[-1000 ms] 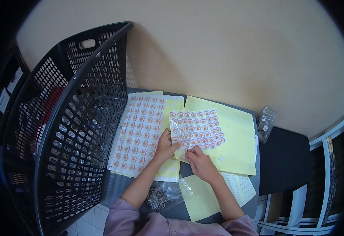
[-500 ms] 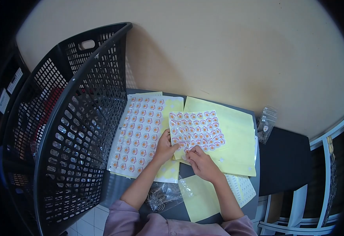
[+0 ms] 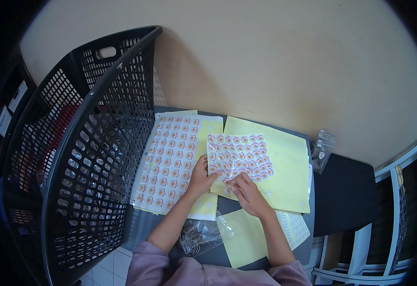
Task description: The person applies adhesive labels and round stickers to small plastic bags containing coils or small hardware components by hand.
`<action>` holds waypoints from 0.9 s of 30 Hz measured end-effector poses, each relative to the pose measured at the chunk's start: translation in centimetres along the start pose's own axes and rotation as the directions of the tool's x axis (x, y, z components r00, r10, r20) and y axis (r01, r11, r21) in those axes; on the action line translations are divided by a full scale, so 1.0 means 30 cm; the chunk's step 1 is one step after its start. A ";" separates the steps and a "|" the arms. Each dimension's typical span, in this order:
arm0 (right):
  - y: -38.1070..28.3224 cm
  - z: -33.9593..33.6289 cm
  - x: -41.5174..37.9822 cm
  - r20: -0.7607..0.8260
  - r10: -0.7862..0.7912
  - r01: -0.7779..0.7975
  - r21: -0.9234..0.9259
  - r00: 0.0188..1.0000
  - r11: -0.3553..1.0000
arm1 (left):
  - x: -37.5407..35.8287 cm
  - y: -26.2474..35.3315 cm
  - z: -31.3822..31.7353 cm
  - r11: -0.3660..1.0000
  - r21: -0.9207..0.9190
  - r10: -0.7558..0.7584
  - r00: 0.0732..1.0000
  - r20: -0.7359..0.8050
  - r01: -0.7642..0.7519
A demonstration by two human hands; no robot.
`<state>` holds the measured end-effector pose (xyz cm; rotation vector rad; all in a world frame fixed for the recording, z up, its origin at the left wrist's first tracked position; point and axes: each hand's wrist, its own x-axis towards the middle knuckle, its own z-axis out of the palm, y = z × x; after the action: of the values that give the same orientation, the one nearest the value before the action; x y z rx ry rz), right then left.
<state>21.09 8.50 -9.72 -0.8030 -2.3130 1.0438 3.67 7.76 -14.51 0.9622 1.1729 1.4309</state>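
Note:
My left hand [image 3: 201,180] grips the left edge of a small sticker sheet [image 3: 249,155], its thumb lying on the front. Rows of round stickers in orange, pink and white cover that sheet, and its lower margin is bare yellow backing. At the sheet's lower part, the fingers of my right hand [image 3: 250,195] are pinched together over the bottom row; what they hold, if anything, is too small to make out. One sticker [image 3: 227,182] shows just left of these fingertips. Left of my left hand lies a larger sticker sheet [image 3: 168,157], partly stripped to yellow along its right side.
A tall black plastic basket [image 3: 99,105] stands at the left, with clear packets inside. Yellow backing sheets [image 3: 289,167] lie under and right of my hands. A clear bag [image 3: 196,238] of dark coiled pieces rests near my body. Small packets [image 3: 322,150] lean at the right.
My right hand has shifted slightly right and up along the sheet, its fingers still pinched. A sticker now shows beside the fingertips. My left hand keeps its grip.

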 end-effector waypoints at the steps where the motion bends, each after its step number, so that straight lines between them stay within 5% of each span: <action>1: -0.005 0.000 -0.004 -0.057 0.005 -0.004 0.006 0.998 1.000 | 0.000 -0.003 0.000 1.000 -0.002 -0.004 1.000 0.001 0.004; 5: -0.121 0.005 -0.071 -0.201 0.107 -0.111 -0.007 0.974 0.994 | 0.004 -0.028 -0.004 0.999 -0.006 0.053 0.999 -0.001 -0.053; 7: -0.158 0.025 -0.141 -0.173 0.175 -0.195 -0.110 0.969 0.975 | 0.002 -0.022 -0.001 0.997 0.030 0.070 0.998 0.004 -0.070; 9: -0.225 0.033 -0.196 -0.025 0.466 -0.465 -0.136 0.884 0.875 | -0.016 0.000 0.014 0.965 0.157 0.217 0.976 -0.025 -0.210; 10: -0.224 0.049 -0.220 0.026 0.481 -0.477 -0.100 0.876 0.873 | -0.025 0.016 0.020 0.966 0.156 0.213 0.977 -0.023 -0.207; 12: -0.205 0.093 -0.251 -0.019 0.419 -0.419 0.027 0.908 0.908 | -0.033 0.060 0.030 0.828 0.471 0.353 0.936 -0.019 -0.303; 13: -0.200 0.110 -0.259 -0.071 0.355 -0.342 0.148 0.932 0.928 | -0.041 0.083 0.036 0.829 0.469 0.349 0.937 -0.010 -0.304; 15: -0.207 0.123 -0.261 -0.079 0.348 -0.321 0.237 0.934 0.917 | -0.046 0.122 0.039 0.599 0.753 0.423 0.906 -0.007 -0.273; 17: -0.221 0.131 -0.264 -0.117 0.184 -0.121 0.409 0.976 0.904 | -0.037 0.148 0.024 0.604 0.740 0.445 0.896 -0.006 -0.295; 19: -0.250 0.100 -0.266 -0.061 0.191 -0.127 0.548 0.980 0.827 | -0.038 0.185 -0.005 0.988 0.116 0.071 0.962 0.262 -0.105; 20: -0.257 0.071 -0.259 -0.104 0.159 -0.058 0.630 0.982 0.774 | -0.043 0.191 -0.035 0.996 -0.070 -0.022 0.880 0.475 0.062; 21: -0.263 0.040 -0.248 -0.150 0.132 0.012 0.704 0.980 0.710 | -0.059 0.205 -0.040 0.996 -0.066 -0.024 0.878 0.477 0.063; 23: -0.255 -0.045 -0.204 -0.265 0.104 0.106 0.671 0.959 0.734 | -0.116 0.231 -0.035 0.830 -0.215 -0.026 0.421 0.906 0.515; 27: -0.222 -0.197 -0.109 -0.291 0.227 0.026 0.666 0.929 0.746 | -0.183 0.216 0.020 0.869 -0.252 0.029 0.464 0.885 0.425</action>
<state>25.05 5.68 -1.56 -0.7403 -1.4351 1.4998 3.86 2.32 -7.95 0.9689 0.1309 0.7188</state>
